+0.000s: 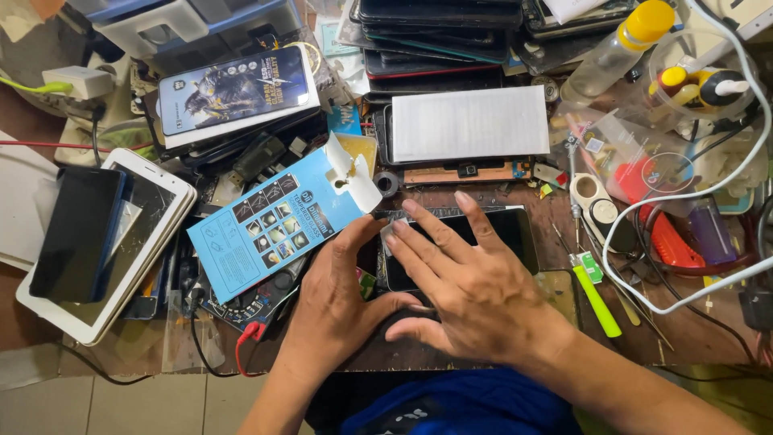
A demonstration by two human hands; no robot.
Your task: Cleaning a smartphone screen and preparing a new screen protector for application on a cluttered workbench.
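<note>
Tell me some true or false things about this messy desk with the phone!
1. Both hands rest on the phone. True: the right hand lies flat on its screen, the left hand at its left edge.
2. The blue packet lies right of the phone. False: it lies to the left.
3. A bottle with a yellow cap lies at the top right. True.
4. The tablet on the left is black. False: its frame is white.
5. The white cable runs along the right side. True.

Black phone (491,234) — left half hidden under both hands.
</note>
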